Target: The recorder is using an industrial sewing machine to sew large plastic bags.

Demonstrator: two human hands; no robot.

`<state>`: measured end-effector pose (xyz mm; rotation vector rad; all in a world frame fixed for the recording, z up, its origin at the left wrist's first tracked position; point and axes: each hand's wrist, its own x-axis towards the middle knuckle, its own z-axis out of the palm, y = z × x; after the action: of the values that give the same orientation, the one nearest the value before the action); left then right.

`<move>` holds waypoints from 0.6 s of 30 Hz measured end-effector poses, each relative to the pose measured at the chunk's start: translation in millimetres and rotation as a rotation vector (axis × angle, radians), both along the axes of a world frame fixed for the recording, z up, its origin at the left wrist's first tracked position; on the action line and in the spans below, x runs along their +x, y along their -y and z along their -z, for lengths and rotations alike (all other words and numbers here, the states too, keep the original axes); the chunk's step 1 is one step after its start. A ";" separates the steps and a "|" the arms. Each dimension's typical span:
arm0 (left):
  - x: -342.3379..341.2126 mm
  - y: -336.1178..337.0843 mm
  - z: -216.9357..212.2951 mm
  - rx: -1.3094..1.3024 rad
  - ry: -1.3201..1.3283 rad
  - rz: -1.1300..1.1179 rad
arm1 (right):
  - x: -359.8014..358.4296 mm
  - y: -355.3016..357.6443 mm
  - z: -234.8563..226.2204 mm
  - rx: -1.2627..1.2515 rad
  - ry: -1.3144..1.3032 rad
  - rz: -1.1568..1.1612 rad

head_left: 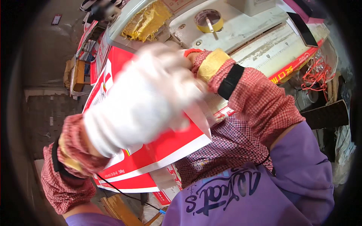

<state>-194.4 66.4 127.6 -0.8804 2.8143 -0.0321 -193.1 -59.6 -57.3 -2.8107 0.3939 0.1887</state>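
Left hand is in a white glove and heavily motion-blurred, raised right in front of the camera – can't tell if it's open or gripping anything. Right hand is mostly hidden behind it – only the wrist with a yellow cuff and checked sleeve shows, so its grip is a cannot-tell too. Both meet over the top edge of the red and white sack, which lies flat across the counter and hangs toward the person. Looks to me like the sack is being handled at its upper edge; the next move probably calls for a steady pinch on that edge. Further out sit a yellow tape roll, crumpled gold foil and a tangle of red string.
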 end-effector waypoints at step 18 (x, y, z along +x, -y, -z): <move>-6.6 -23.6 -0.7 0.551 0.251 -0.567 | -17.3 -35.5 -7.7 0.126 0.378 0.218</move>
<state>-201.0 90.0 128.3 -1.3535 2.0813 0.6275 -210.3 -24.1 -49.6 -2.5762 0.5675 -0.3467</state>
